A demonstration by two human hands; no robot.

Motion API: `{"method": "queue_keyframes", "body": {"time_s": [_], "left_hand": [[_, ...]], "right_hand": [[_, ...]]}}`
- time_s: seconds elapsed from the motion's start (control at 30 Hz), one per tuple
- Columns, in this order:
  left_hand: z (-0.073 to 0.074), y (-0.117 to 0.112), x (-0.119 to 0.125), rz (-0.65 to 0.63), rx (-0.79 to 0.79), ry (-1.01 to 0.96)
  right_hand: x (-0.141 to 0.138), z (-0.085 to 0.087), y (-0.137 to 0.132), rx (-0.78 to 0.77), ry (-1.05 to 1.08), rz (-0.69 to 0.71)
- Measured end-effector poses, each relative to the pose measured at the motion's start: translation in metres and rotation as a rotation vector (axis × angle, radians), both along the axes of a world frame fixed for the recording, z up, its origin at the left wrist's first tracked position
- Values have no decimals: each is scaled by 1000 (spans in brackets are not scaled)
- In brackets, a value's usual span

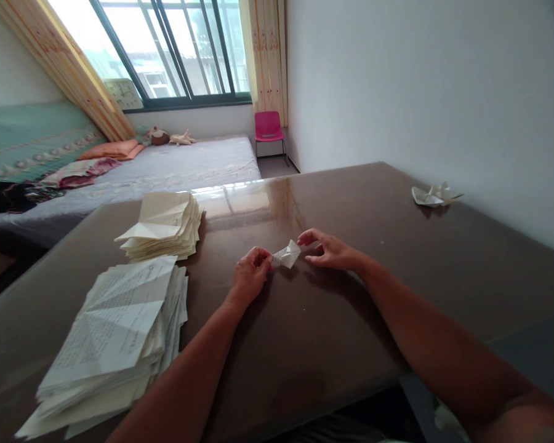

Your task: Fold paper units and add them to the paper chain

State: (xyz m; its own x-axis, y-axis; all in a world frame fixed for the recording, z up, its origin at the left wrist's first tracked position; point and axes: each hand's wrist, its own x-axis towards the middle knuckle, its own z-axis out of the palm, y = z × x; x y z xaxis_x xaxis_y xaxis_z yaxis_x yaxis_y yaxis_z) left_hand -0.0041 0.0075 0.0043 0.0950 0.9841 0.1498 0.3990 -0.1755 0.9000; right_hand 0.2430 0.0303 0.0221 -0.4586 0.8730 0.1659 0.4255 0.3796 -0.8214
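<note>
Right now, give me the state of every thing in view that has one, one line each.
folded paper: small, creased, between both hands.
left hand: shut on the paper's left end.
right hand: open, a fingertip at the paper's right end.
near stack: fanned out, top sheet creased.
far stack: top sheet partly folded.
paper shape by the wall: folded, lying alone.
curtains: drawn aside.

On my worktop (305,344), one paper stack (115,332) lies near left, a second stack (164,224) behind it, the small folded paper (287,254) at centre, folded pieces (431,195) far right; the bed (189,163) lies beyond.
</note>
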Motion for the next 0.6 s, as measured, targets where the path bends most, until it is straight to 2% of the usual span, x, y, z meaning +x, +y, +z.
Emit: {"method": "queue_keyframes", "body": {"time_s": [0.23, 0.4, 0.5, 0.6], "left_hand": [[-4, -3, 3, -16, 139, 146], [-1, -6, 5, 0, 243, 271], [1, -6, 4, 3, 251, 291], [2, -5, 3, 8, 212, 249]], "right_hand": [[-18, -2, -9, 25, 53, 69], [-15, 0, -7, -22, 126, 118], [-12, 0, -5, -51, 101, 118], [-11, -2, -4, -14, 41, 85]]}}
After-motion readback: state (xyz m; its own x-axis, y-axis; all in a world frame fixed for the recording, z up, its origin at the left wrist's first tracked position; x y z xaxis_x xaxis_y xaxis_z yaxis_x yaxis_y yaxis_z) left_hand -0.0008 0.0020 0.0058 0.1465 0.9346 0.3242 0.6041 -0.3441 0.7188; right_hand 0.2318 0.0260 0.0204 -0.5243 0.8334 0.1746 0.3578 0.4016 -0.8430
